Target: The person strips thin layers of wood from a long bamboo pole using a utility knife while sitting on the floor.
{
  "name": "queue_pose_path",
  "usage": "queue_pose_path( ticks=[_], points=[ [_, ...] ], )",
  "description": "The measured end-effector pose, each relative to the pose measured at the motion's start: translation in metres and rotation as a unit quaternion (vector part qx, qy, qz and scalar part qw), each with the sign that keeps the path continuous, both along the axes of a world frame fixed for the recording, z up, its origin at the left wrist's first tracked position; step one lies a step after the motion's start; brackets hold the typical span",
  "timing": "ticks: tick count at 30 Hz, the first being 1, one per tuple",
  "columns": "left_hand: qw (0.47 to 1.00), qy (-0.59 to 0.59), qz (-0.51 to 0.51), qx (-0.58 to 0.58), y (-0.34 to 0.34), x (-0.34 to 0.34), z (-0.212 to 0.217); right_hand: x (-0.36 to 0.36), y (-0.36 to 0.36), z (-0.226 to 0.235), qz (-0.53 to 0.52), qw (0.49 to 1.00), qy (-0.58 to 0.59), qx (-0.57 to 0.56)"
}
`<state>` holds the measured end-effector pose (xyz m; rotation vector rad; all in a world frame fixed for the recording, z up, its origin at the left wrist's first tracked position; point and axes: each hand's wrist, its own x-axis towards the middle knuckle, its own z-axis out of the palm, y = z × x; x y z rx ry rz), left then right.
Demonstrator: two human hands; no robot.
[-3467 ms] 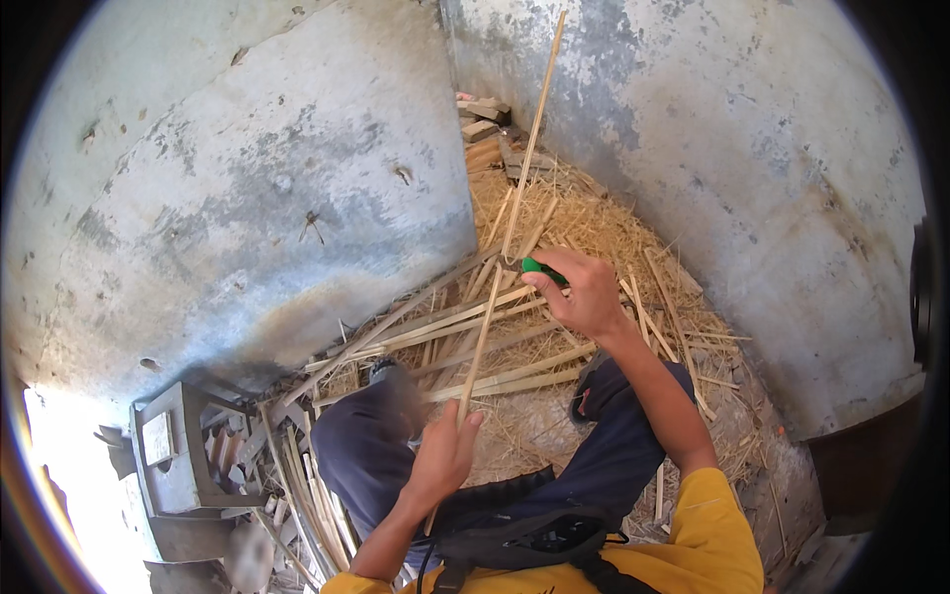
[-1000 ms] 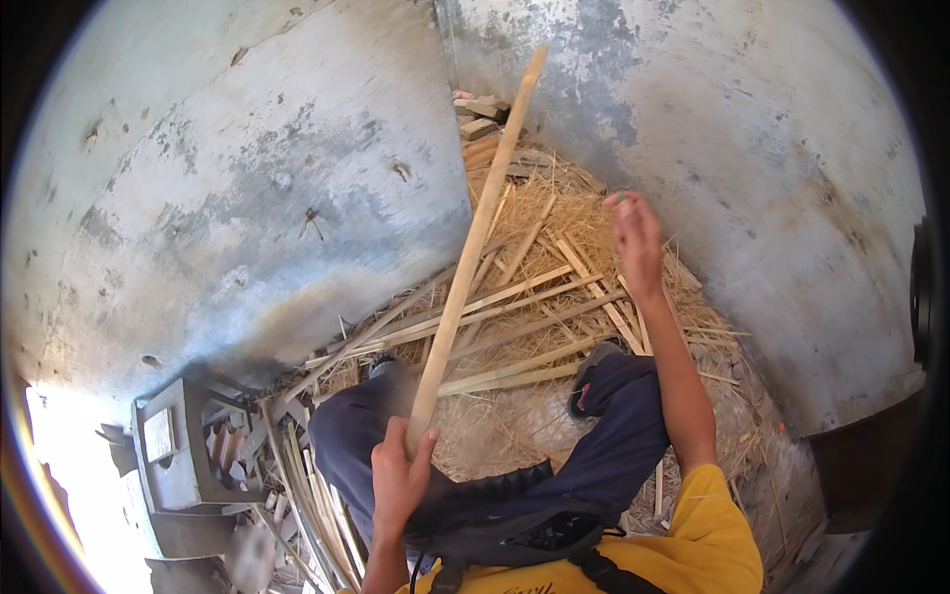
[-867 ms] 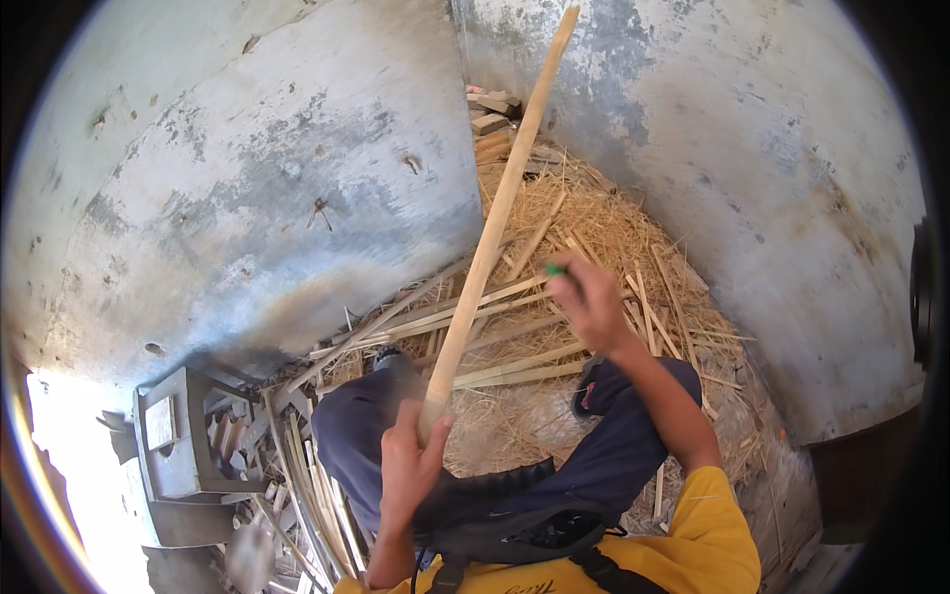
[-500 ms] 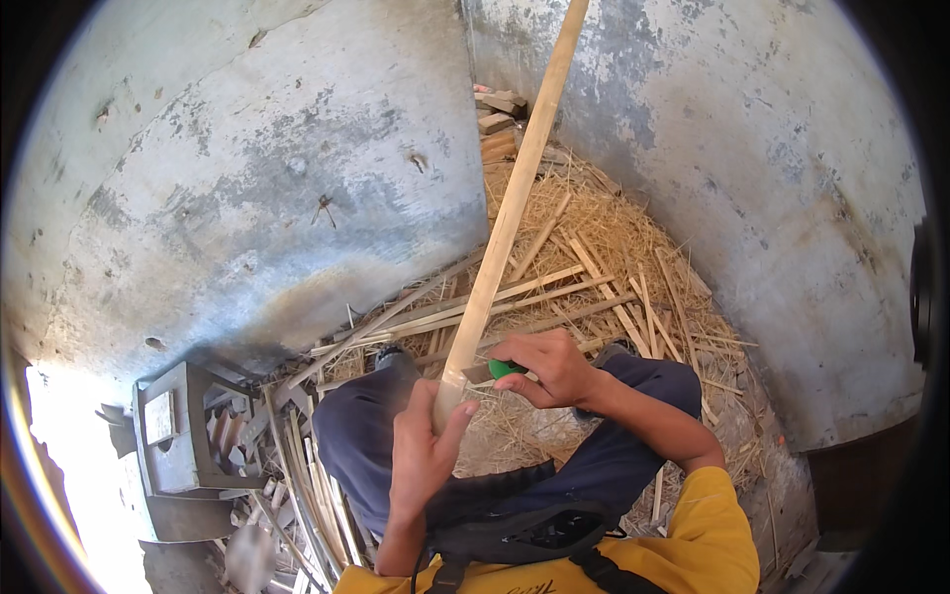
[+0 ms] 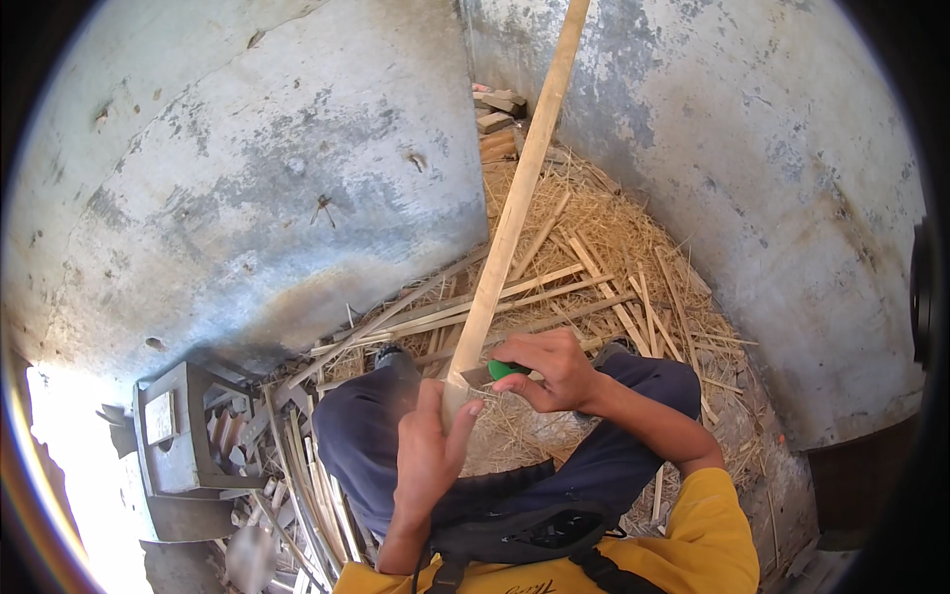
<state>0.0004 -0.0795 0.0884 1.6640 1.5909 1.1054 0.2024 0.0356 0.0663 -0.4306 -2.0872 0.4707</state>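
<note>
A long, flat, pale wooden strip slants up and away from my lap toward the far corner. My left hand grips it close to its near end, with the thumb along the right edge and the fingers at the left. My right hand is closed around the green handle of a knife. Its short, dark blade lies across the strip, just above my left thumb and fingers. Most of the handle is hidden inside my right hand.
Straw and several loose wooden sticks cover the floor ahead. More long strips lie at my left, beside a grey box-like frame. Worn plaster walls meet at the far corner, near stacked bricks.
My left hand has shifted slightly to the right. The strip's near end has moved a little, and the blade now sits flatter across it. My right hand has barely moved.
</note>
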Motion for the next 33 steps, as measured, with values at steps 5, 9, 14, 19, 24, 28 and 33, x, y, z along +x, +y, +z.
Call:
queue_pose_path(
  ticks=[5, 9, 14, 19, 24, 28, 33],
  points=[
    [1.0, 0.004, 0.005, -0.002, 0.002, 0.0, -0.007, -0.004, -0.001, -0.001, -0.022, 1.0, 0.011, 0.013],
    [1.0, 0.006, 0.008, 0.002, 0.0, 0.0, -0.009, -0.004, -0.002, -0.001, -0.044, 0.999, 0.002, 0.03],
    [1.0, 0.015, 0.01, 0.017, 0.002, 0.0, -0.008, -0.005, 0.0, -0.003, -0.072, 0.997, 0.002, 0.025],
    [0.999, 0.034, 0.018, 0.034, 0.002, -0.003, -0.014, -0.006, 0.005, 0.002, -0.085, 0.995, -0.004, 0.053],
    [0.999, 0.026, 0.022, 0.009, -0.001, -0.003, -0.011, -0.007, 0.009, -0.005, -0.108, 0.993, 0.016, 0.054],
    [0.999, 0.037, 0.024, 0.014, -0.005, -0.006, -0.014, -0.003, 0.013, 0.007, -0.128, 0.989, -0.004, 0.072],
    [0.998, 0.042, 0.025, 0.027, -0.006, -0.006, -0.013, -0.002, 0.012, 0.008, -0.138, 0.987, -0.02, 0.082]
  ],
)
